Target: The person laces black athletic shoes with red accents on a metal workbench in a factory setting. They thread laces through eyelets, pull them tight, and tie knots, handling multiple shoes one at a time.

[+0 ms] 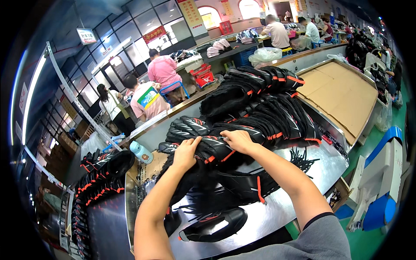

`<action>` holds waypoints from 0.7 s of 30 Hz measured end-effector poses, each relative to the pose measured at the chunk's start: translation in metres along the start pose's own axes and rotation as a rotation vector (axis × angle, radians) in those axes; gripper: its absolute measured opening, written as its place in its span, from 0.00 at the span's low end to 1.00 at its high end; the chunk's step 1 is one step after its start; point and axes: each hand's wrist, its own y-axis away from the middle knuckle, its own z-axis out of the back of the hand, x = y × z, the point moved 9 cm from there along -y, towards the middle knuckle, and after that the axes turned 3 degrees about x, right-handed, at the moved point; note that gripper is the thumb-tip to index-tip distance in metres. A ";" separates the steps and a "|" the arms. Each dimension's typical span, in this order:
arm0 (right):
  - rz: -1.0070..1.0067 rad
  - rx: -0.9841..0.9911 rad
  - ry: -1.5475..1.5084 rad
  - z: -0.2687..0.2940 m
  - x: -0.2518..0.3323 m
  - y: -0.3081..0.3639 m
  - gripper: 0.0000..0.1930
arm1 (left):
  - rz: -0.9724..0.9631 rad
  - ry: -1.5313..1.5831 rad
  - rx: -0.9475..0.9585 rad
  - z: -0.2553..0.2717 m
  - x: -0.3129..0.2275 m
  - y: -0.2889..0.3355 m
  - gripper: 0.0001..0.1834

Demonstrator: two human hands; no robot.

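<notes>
A long stack of black shoe uppers with orange-red tabs and white stripes lies across the shiny metal tabletop. My left hand is closed on the edge of a black shoe upper at the near side of the stack. On the same piece, a little to the right, my right hand pinches with bent fingers; the fingertips are partly hidden. Below my hands lies another dark piece with an orange strip and loose black strips. Nearest me, a single shoe upper rests on its side.
A light-blue bottle stands left of the stack. More uppers are stacked along the left. A cardboard-covered surface is at the right, with a blue-and-white machine beyond my right arm. Several people sit at work farther off.
</notes>
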 end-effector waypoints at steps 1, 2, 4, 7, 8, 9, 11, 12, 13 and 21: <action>0.001 -0.010 -0.002 0.001 -0.001 0.002 0.15 | 0.003 -0.030 0.000 -0.009 -0.006 0.005 0.44; 0.028 -0.035 -0.020 0.005 0.000 0.010 0.15 | 0.003 -0.067 0.007 -0.016 -0.012 0.011 0.46; 0.139 -0.061 -0.095 0.005 0.019 0.035 0.16 | 0.004 -0.095 0.015 -0.026 -0.017 0.030 0.48; 0.248 0.030 -0.198 -0.002 0.055 0.080 0.18 | -0.036 -0.083 0.006 -0.025 -0.011 0.046 0.50; 0.264 0.134 -0.177 -0.006 0.071 0.098 0.18 | -0.050 -0.089 -0.009 -0.024 -0.011 0.044 0.48; 0.277 0.237 -0.157 -0.010 0.086 0.118 0.19 | -0.063 -0.098 -0.027 -0.022 -0.011 0.038 0.46; 0.320 0.394 -0.044 -0.018 0.109 0.145 0.17 | -0.091 -0.125 -0.067 -0.016 -0.010 0.029 0.43; 0.362 0.450 0.012 -0.020 0.116 0.151 0.15 | -0.112 -0.126 -0.100 -0.009 -0.011 0.023 0.41; 0.402 0.478 0.041 -0.019 0.121 0.151 0.13 | -0.129 -0.126 -0.132 -0.004 -0.012 0.018 0.38; 0.466 0.627 0.032 0.045 0.176 0.136 0.09 | 0.098 -0.304 -0.531 -0.083 -0.017 0.041 0.29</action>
